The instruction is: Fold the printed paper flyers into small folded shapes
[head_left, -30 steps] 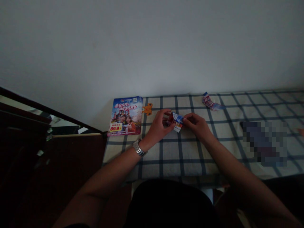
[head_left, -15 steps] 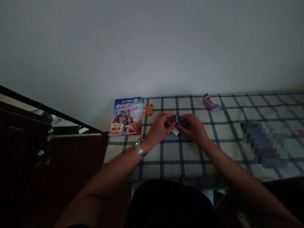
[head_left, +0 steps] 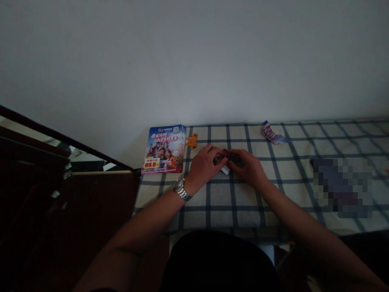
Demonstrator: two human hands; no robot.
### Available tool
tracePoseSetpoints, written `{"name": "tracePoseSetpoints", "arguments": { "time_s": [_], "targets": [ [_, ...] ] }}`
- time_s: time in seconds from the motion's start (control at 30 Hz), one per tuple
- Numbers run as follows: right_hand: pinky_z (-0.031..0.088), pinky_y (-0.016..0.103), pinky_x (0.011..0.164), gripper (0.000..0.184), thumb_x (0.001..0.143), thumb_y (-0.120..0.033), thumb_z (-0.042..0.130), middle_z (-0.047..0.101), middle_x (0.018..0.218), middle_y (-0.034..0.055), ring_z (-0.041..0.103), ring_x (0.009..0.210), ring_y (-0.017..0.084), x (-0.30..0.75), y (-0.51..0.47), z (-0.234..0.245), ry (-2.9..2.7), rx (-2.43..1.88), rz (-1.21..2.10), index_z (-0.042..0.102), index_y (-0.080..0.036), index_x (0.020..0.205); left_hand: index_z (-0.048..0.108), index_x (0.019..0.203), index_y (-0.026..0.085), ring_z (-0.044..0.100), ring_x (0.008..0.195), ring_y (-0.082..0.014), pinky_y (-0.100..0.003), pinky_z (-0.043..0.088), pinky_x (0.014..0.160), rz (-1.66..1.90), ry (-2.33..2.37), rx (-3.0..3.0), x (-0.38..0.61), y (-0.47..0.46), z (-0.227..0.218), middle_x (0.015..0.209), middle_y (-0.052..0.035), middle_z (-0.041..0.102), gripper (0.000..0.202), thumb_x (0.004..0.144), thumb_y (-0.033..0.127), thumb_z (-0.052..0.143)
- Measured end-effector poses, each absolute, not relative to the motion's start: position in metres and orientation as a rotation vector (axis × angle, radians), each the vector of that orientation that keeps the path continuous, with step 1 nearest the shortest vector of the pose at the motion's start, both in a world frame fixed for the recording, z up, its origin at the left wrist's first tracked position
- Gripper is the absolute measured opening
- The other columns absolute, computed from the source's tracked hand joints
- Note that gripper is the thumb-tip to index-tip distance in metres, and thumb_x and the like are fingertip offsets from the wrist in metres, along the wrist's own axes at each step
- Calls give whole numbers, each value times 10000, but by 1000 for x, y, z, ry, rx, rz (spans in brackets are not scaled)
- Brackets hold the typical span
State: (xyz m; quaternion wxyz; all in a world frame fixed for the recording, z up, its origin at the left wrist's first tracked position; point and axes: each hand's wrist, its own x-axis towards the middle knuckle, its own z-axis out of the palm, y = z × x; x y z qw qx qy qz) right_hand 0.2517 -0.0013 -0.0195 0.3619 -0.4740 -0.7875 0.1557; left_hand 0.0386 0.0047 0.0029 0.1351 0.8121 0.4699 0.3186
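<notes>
My left hand (head_left: pixel 206 162), with a metal watch (head_left: pixel 181 189) on the wrist, is closed on a small folded piece of printed paper (head_left: pixel 225 153) in dark red and blue. My right hand (head_left: pixel 247 165) pinches the same paper from the other side, so the fingertips of both hands nearly meet. Most of the paper is hidden by the fingers. Below the fingertips a small white block-like piece (head_left: pixel 225 170) shows; whether it is part of the paper I cannot tell. To the left of my hands lies a stack of printed flyers (head_left: pixel 164 150).
An orange bear-shaped cutout (head_left: pixel 191 141) lies beside the flyers. Further right, a strip of folded printed paper (head_left: pixel 272 134) rests near the wall. A blurred dark flat object (head_left: pixel 337 186) lies at right on the checked tablecloth (head_left: pixel 221 219). The table's left edge drops to dark floor.
My fingers have shifted on the paper: the left hand has turned over it more, and less blue shows between the fingertips. The view has moved slightly.
</notes>
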Motion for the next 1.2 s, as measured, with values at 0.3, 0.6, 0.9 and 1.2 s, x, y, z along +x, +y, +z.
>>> {"name": "tracePoseSetpoints", "arguments": {
  "time_s": [0.3, 0.6, 0.9, 1.2],
  "targets": [
    [614, 431, 899, 322, 974, -278, 677, 721, 1133, 92, 717, 1018, 271, 250, -3, -21, -2064, -1203, 384, 642, -254, 1293, 640, 1115, 208, 618, 1051, -222, -361, 536, 913, 891, 1334, 2373, 39, 4, 3, 1108, -51, 625, 171, 963, 242, 712],
    [611, 433, 947, 308, 1019, -310, 632, 711, 1197, 109, 706, 1089, 281, 245, -5, -16, -2149, -1202, 293, 639, -263, 1324, 620, 1015, 201, 609, 916, -178, -314, 524, 807, 959, 1304, 2194, 37, 7, -1, 996, -27, 597, 44, 987, 175, 641],
    [601, 462, 993, 416, 1043, -231, 552, 691, 1281, 115, 683, 1148, 292, 247, -7, -20, -2257, -1219, 207, 575, -303, 1452, 582, 978, 201, 581, 894, -175, -318, 504, 819, 999, 1303, 2188, 39, 9, -8, 952, -19, 589, 79, 974, 157, 649],
    [611, 488, 955, 313, 1055, -279, 545, 657, 1326, 137, 666, 1137, 303, 244, -8, -17, -2313, -1232, 154, 650, -297, 1349, 586, 990, 206, 593, 903, -179, -320, 512, 817, 1006, 1305, 2161, 38, 9, -10, 966, -25, 597, 76, 971, 144, 624]
  ]
}}
